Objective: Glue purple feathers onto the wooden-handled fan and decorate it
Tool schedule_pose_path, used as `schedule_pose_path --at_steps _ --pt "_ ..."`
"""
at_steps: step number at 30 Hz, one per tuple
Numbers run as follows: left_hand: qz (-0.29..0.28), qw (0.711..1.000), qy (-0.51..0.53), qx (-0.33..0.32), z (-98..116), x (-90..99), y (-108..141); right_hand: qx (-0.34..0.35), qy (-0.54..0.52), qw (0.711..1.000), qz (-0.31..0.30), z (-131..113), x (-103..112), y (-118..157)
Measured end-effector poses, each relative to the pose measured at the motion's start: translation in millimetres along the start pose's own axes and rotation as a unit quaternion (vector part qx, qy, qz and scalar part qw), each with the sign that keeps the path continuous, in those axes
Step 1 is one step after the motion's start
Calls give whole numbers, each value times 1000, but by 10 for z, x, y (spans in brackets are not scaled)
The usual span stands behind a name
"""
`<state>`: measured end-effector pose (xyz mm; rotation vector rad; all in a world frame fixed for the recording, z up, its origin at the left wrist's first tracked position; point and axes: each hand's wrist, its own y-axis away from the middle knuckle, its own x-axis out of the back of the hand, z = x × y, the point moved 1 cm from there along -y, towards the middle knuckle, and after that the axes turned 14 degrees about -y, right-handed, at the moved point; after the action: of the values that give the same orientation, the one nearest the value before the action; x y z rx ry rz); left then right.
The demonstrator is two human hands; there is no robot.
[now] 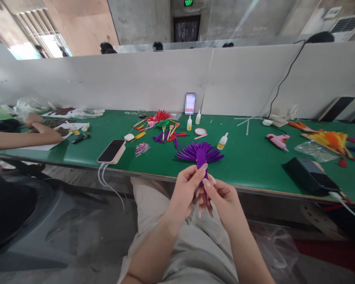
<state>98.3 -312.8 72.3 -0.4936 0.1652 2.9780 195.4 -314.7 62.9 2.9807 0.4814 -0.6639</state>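
Note:
A purple fan-shaped craft piece (pixel 200 153), with many narrow strips spread out like a tail, is held upright at the table's front edge. My left hand (pixel 185 187) pinches its stem from the left, thumb in front. From the right, my right hand (pixel 220 195) pinches the same stem a little lower, its thumb close to the left one. Fingers behind the stem are partly hidden. Just beyond the fan's right side stands a small glue bottle (pixel 223 141) with a yellow label. Colourful shredded bits (pixel 142 148) lie to the left.
On the green table (pixel 248 165) are a phone on a power bank (pixel 112 151), red feather-like pieces (pixel 160 116), two more glue bottles, a propped phone (pixel 190 103), a pink glue gun (pixel 278 141) and a black device (pixel 312 176). At left, a co-worker's arm (pixel 23 139) rests on the table.

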Motion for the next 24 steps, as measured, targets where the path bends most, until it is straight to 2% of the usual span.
schedule_pose_path --at_steps 8,12,16,20,24 --pt "-8 999 36 -7 17 0 -3 -70 -113 990 -42 45 24 2" --pt "18 999 42 -14 18 21 -6 -115 -158 980 -31 23 30 22" --pt "58 998 21 -31 14 51 -14 -106 -146 983 -33 36 51 27" --pt "98 994 -31 -42 16 79 -32 -80 -85 993 -21 19 61 52" --pt "153 982 -89 -62 15 108 -49 -88 -51 994 -34 -51 76 91"
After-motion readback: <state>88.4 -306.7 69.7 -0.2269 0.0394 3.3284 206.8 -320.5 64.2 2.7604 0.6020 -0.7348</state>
